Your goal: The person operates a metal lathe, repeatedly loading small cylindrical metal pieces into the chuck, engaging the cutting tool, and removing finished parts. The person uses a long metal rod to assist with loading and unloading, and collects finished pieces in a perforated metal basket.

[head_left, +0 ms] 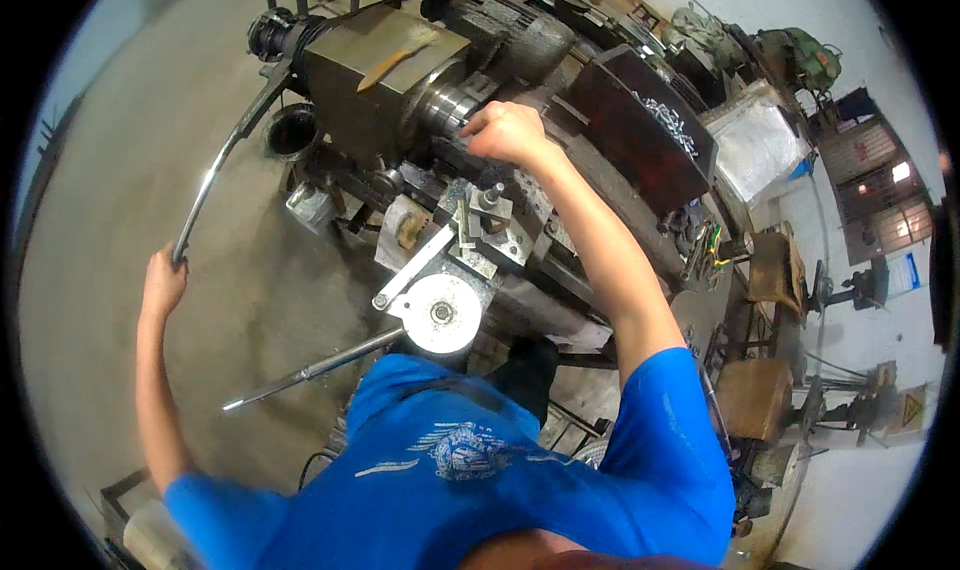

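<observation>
My left hand (165,280) is closed round the end of a long curved metal lever (213,175), which runs up to the left end of the lathe's headstock (360,95). At the headstock's right side is a shiny round chuck (445,108). My right hand (508,133) is right at the chuck's face, its fingers bent together. Whatever they pinch, if anything, is hidden or too small to name. Below the right hand stands a tool post (488,220) on the slide, beside a round pale dial plate (441,313).
A wooden-handled strip (395,65) lies on the headstock. Behind my right arm a dark metal box (640,120) holds several small shiny parts (668,122). A straight metal handle (315,370) juts left from the slide. Hand tools (708,250) lie farther right.
</observation>
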Tool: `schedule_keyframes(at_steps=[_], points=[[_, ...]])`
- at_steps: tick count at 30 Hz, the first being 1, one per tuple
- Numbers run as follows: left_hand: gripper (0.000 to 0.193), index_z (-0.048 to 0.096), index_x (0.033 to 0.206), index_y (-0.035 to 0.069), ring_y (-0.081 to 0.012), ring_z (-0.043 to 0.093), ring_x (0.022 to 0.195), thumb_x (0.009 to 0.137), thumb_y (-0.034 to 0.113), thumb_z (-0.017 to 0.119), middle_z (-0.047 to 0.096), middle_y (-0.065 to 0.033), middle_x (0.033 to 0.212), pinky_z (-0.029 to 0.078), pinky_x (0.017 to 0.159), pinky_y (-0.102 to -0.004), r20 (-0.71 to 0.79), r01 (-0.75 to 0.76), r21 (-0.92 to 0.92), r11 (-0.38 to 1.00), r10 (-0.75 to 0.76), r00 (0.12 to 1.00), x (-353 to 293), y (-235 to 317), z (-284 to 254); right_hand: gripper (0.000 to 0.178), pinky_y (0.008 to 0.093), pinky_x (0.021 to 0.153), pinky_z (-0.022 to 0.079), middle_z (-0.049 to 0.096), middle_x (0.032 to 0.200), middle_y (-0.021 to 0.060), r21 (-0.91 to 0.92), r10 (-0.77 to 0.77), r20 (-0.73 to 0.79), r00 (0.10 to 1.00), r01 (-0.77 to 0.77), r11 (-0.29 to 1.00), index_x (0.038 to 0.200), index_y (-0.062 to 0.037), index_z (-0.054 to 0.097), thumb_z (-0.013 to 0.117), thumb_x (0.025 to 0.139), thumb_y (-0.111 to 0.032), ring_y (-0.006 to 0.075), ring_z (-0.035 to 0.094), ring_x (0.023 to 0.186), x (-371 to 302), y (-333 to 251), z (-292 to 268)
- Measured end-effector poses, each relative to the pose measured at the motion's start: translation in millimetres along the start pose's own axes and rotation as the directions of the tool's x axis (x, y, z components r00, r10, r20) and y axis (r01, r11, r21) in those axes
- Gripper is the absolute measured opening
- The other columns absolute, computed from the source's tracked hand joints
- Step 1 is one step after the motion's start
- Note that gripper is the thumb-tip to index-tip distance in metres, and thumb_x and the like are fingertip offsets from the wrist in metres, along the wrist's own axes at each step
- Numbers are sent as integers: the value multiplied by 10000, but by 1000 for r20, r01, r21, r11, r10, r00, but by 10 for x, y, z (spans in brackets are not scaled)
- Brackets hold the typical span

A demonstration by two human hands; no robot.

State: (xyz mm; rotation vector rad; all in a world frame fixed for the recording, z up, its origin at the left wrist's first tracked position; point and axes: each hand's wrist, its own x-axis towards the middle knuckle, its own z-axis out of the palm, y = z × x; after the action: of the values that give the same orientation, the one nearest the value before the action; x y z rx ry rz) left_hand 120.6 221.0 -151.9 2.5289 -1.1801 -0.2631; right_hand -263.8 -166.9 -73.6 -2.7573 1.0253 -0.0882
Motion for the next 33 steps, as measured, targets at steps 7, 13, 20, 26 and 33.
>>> schedule_keyframes(at_steps=[7,13,20,26,33], points=[[178,588,884,18,-397,565,699,710,19,546,585,-207,738,453,655,-464,-155,-115,386,915,187,970,193,-168,4,371,370,677,477,656,820,103,-15,29,16,999,-28,999,888,-206,716,586,549,-282,293,614,794,-34,92,22],[216,517,917,31,-334,564,595,708,-15,541,566,-148,713,439,515,-424,-164,-284,723,629,557,814,1514,-1810,-372,355,361,704,480,662,895,39,6,14,27,1000,-14,1000,859,-180,719,597,534,-259,280,612,819,-49,63,55],[97,515,856,45,-321,591,632,765,13,504,582,-149,700,475,544,-413,-158,-224,730,645,478,864,1888,-1717,-398,346,358,755,473,662,947,65,19,-1,-13,1000,1,1000,871,-125,708,579,559,-200,285,592,868,-84,25,-95],[243,626,994,3,-247,638,827,762,-2,554,666,-114,868,483,771,-347,-679,-535,69,842,433,593,1647,-743,177,370,392,844,441,618,1081,115,74,-222,-460,860,286,955,881,-62,665,608,526,-146,307,535,979,-989,-51,-390],[483,592,1057,-15,-386,622,825,744,346,660,644,-227,869,488,733,-430,169,-126,-172,977,155,973,1577,389,2558,430,368,867,438,625,1043,151,179,306,-410,859,-253,951,925,-14,651,565,509,-82,336,559,974,-2836,209,-500]])
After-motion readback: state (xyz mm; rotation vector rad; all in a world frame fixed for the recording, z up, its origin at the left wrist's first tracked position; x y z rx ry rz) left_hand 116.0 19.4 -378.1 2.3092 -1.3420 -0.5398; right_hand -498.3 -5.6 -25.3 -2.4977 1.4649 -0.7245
